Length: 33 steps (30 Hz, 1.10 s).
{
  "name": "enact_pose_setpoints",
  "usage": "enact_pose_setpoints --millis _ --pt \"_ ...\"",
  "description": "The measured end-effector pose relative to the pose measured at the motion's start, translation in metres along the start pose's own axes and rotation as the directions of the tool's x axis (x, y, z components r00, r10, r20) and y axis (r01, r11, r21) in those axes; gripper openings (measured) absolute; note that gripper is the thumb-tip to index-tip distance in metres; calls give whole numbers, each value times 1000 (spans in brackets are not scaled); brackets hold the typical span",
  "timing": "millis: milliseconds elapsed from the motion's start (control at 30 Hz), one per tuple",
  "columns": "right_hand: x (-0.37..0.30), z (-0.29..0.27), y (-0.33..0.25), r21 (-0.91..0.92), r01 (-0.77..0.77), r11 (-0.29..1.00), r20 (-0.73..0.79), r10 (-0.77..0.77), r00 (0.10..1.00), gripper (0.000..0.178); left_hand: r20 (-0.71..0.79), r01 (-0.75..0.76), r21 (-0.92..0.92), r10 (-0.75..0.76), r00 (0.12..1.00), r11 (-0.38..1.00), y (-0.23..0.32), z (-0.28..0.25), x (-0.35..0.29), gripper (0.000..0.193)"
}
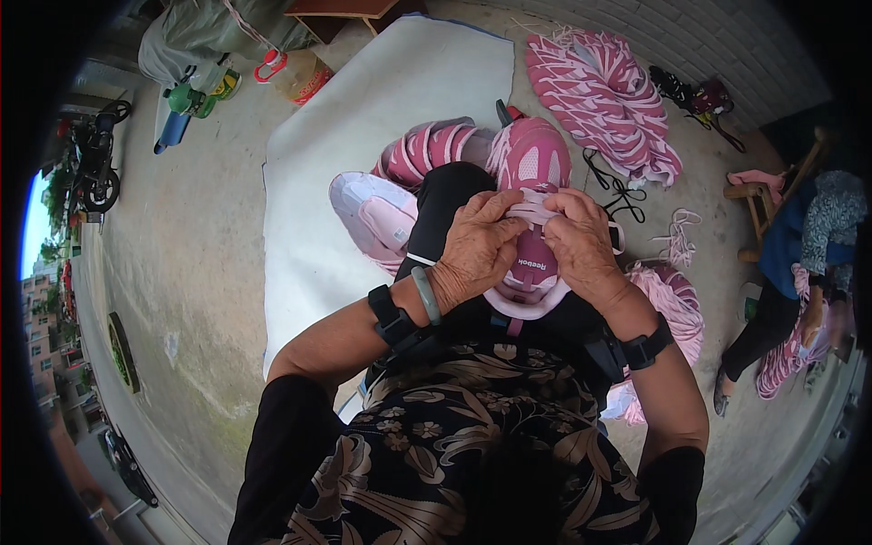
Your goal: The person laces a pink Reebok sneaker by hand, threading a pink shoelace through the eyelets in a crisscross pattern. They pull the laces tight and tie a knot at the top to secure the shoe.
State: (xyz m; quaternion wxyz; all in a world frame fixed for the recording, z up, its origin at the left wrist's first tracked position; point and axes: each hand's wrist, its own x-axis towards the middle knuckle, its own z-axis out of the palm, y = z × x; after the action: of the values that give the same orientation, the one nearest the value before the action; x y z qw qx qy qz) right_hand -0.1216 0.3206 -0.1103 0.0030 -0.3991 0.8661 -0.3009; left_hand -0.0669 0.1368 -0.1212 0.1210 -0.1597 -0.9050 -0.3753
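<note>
A pink shoe upper (536, 153) lies across my lap, its toe pointing away from me and its padded collar toward me. Both hands are closed over its lacing area. Pale pink shoelace (530, 214) stretches between my fingertips above the tongue. My left hand (479, 238) pinches the lace on one side, while my right hand (581, 238) grips it on the other; my fingers hide the eyelets and lace ends. To the left of my knee, another upper (374, 218) shows its pale lining, beside a curved row of nested pink uppers (427, 153).
A white sheet (309, 191) covers the ground ahead and left. Far right lies a pile of pink uppers (604, 100), with black cords (620, 189) and loose pink laces (679, 238) nearer. A laced bundle (672, 304) sits by my right arm. At right, another person (786, 245) handles pink pieces beside a wooden chair (758, 204).
</note>
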Motion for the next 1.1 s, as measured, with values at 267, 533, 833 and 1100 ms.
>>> enact_pose_setpoints --millis 267,533,833,1100 --pt "-7 4 -4 -54 -68 996 -66 64 996 14 19 92 -128 -90 996 988 -7 10 2 19" --pt "-5 24 6 127 -158 979 -107 172 979 11 91 121 -119 -110 990 986 -4 12 8 16" --pt "-6 5 15 206 -107 973 18 105 994 15 67 -20 91 14 998 996 3 8 14 12" --pt "-23 2 25 221 -179 959 -458 264 849 8 -164 174 579 -95 982 797 -67 -96 -19 11"
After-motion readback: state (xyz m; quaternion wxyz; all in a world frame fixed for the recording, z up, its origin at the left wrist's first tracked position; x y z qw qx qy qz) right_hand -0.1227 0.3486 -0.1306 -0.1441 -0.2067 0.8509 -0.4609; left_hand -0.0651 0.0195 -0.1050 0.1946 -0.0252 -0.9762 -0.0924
